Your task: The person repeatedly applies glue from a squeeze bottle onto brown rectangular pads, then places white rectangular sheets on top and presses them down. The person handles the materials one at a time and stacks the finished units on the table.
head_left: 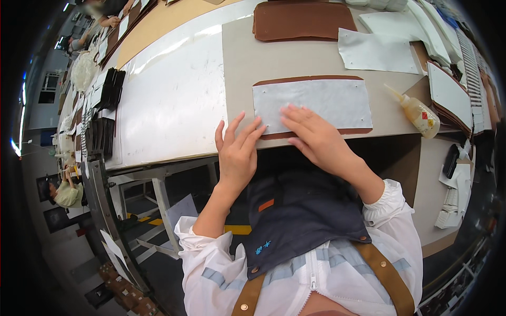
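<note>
On the table in front of me, a pale grey sheet with small holes near its corners covers a brown panel, whose edges show along the far and near sides. My left hand has its fingers spread, their tips at the sheet's near left corner. Flat on the sheet, left of its middle, rest the fingers of my right hand, stretched out. Neither hand grips anything. To the right lies a squeeze bottle with a thin nozzle and yellowish contents.
A stack of brown panels lies at the far side, beside another pale sheet. White-topped brown boards are piled at right. Dark bundled pieces stand at left. Another person sits in the left background.
</note>
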Motion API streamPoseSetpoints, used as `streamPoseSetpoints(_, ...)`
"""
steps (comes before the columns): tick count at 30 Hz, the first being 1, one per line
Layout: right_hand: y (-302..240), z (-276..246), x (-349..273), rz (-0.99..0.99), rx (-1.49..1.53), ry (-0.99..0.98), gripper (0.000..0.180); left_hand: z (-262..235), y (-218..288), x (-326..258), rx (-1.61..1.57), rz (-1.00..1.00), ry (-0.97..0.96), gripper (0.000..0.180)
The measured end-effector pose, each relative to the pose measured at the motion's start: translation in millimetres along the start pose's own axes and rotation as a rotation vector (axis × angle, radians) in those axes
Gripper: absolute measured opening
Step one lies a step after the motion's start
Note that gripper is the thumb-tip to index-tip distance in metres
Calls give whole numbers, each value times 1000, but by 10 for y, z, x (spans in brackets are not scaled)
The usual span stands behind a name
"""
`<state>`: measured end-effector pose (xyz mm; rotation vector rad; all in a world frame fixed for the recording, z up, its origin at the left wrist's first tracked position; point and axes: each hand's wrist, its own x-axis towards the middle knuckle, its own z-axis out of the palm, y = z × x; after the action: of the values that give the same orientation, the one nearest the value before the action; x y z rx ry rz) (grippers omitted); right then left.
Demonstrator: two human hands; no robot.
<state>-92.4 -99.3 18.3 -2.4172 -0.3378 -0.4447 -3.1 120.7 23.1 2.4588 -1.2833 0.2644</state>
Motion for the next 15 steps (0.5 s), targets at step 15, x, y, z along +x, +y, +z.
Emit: streamPoseSetpoints(15,516,-532,-232,360,-512,-88,84,341,143,555,77,-61,-268,80)
